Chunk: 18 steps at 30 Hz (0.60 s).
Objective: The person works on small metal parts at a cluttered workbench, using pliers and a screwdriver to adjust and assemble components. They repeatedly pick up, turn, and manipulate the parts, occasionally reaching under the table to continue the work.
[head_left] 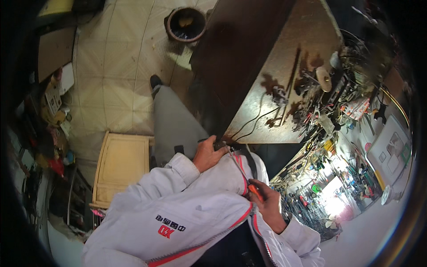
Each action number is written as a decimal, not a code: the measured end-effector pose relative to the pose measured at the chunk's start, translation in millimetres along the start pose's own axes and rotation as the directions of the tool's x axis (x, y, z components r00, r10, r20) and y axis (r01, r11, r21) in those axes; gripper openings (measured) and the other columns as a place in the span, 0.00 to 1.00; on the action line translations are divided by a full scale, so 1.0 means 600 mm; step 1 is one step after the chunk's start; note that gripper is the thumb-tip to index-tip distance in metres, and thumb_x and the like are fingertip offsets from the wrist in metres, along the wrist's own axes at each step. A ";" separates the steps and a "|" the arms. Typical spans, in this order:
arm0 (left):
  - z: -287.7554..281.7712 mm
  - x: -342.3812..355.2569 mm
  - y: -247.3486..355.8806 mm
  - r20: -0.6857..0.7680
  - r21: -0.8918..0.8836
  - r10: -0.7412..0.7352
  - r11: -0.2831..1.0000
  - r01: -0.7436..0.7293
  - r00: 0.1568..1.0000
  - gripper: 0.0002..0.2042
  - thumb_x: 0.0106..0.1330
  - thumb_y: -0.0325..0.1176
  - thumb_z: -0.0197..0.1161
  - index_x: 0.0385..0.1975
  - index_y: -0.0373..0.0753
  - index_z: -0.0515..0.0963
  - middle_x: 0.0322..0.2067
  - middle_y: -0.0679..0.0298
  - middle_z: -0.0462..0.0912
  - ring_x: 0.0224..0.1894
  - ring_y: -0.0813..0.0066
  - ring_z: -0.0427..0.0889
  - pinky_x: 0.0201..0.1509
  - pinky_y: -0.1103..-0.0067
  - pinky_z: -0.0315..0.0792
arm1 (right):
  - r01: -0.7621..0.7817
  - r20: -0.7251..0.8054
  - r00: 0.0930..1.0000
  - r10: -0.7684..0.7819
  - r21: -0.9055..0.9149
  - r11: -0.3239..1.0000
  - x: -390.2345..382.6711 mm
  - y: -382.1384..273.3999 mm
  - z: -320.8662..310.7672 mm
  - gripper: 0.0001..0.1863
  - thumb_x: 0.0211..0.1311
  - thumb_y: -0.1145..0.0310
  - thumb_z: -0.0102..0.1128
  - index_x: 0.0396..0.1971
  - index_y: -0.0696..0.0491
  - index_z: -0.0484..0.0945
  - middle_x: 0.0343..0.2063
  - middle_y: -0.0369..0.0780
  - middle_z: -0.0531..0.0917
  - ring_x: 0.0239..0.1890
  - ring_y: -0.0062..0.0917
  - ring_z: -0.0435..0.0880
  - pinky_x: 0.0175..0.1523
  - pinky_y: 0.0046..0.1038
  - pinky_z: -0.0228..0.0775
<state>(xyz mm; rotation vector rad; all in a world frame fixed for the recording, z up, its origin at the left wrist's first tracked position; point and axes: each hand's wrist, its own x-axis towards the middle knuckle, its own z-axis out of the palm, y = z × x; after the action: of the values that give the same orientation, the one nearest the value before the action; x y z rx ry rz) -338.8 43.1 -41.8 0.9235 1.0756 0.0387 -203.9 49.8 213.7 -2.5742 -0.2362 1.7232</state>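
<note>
My right hand (269, 205) is closed round the orange handle of a screwdriver (255, 192). Its thin shaft runs up and to the left, toward my other hand. Above my lap, near the table corner, my left hand (207, 154) pinches a small dark part (219, 145); its kind is too small and shaded to make out. The shaft's far end lies close to that part, though I cannot tell whether they touch. A dark strap or cable (252, 161) hangs between the hands, over the white jacket (191, 218) I wear.
To the right stands a brown table (258, 113) with thin cables and a heap of tools (327, 89). Beyond its near edge, more tools fill a brightly lit area (329, 191). A pale wooden stool or cabinet (120, 167) is at left; a round bucket (186, 24) stands on the tiled floor.
</note>
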 end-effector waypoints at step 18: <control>-0.015 0.006 0.042 0.152 -0.027 -0.273 0.960 0.280 0.950 0.16 0.60 0.34 0.72 0.44 0.35 0.77 0.35 0.66 0.80 0.33 0.80 0.76 0.34 0.79 0.71 | 0.563 -0.613 0.513 -0.601 -0.288 0.774 0.187 0.254 -0.169 0.20 0.57 0.71 0.63 0.50 0.58 0.76 0.33 0.48 0.81 0.38 0.45 0.81 0.43 0.39 0.73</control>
<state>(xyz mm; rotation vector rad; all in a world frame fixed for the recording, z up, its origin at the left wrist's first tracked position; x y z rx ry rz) -334.2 66.3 -29.1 0.7129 1.0531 -0.2319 -52.1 -78.7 132.7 -2.4964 -0.9793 0.4839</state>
